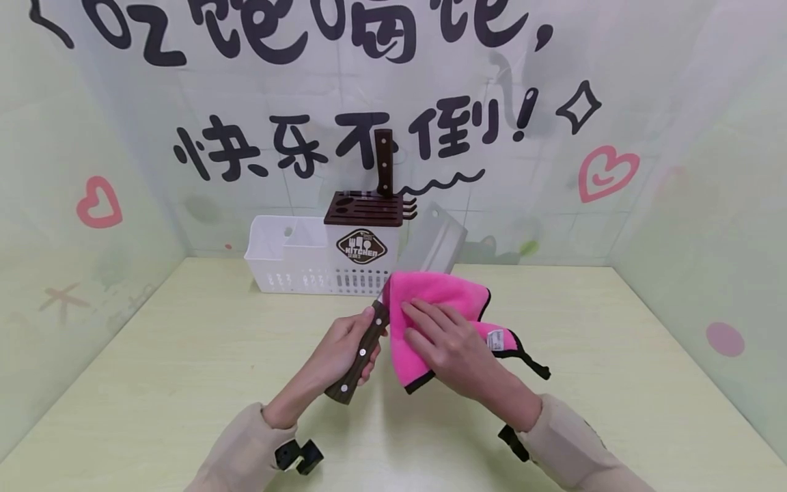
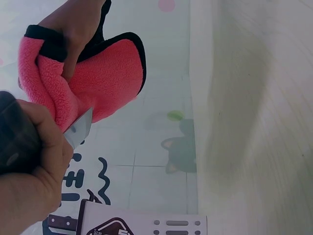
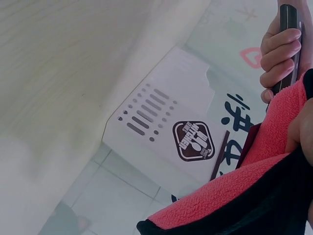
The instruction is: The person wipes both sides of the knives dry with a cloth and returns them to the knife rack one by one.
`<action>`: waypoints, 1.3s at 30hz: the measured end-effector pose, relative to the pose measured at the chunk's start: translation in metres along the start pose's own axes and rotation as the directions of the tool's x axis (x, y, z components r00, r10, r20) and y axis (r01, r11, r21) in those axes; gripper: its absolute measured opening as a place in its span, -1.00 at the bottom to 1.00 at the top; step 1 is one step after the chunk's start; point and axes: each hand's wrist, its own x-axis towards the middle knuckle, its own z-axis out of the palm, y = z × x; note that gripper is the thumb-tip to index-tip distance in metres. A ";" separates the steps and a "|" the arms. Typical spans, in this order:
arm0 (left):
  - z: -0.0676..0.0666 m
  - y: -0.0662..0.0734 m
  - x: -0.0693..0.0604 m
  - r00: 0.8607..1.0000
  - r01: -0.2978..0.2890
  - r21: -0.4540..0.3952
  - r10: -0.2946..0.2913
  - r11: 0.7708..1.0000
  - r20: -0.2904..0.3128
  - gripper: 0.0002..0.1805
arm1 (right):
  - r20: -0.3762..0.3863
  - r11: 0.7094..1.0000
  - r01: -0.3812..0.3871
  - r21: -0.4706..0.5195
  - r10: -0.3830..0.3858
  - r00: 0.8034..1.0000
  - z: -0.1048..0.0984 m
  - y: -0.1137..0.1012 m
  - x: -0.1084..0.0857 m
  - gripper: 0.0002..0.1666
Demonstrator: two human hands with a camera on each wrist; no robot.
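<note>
- Knife (image 1: 363, 353), in the head view, is gripped by its dark riveted handle (image 1: 345, 387) in the left hand (image 1: 335, 350), above the tabletop (image 1: 184, 389); the middle of its blade (image 1: 438, 240) is covered by a pink cloth (image 1: 439, 287), and its pale far end is left showing beyond.
- The cloth is gripped over the blade by the right hand (image 1: 453, 350), with bent fingers; its thumb is hidden.
- Behind, the lower right corner of a white rack (image 1: 270, 277) is blocked; of whatever stands in its slotted top, only another riveted handle (image 1: 384, 164) can be seen.
- In the left wrist view, the held handle is cut off at the left edge; a short stretch of blade is exposed beside the cloth.
- In the right wrist view, the right hand is mostly cropped, so its grip cannot be told there; the left fingers are seen curled round the handle.
</note>
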 end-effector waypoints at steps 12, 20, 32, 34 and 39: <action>0.001 0.001 -0.001 1.000 0.011 0.011 -0.011 1.000 -0.014 -0.40 | 0.016 0.999 -0.034 0.040 0.033 0.999 0.001 0.009 -0.003 -0.78; 0.001 0.000 -0.003 1.000 0.006 0.011 -0.006 1.000 -0.018 -0.39 | -0.042 0.992 -0.089 0.091 0.093 0.995 0.007 0.022 -0.007 -0.55; 0.002 -0.001 -0.006 1.000 -0.003 0.051 0.004 0.999 -0.013 -0.39 | -0.033 0.972 -0.189 0.139 0.195 0.980 0.010 0.043 -0.011 -0.50; 0.001 -0.001 -0.006 1.000 0.001 0.053 -0.001 0.999 -0.010 -0.38 | -0.041 0.969 -0.203 0.143 0.211 0.977 0.011 0.047 -0.012 -0.49; 0.000 -0.002 -0.007 1.000 -0.003 0.062 0.003 0.998 0.003 -0.37 | -0.070 0.962 -0.224 0.155 0.237 0.969 0.013 0.054 -0.014 -0.51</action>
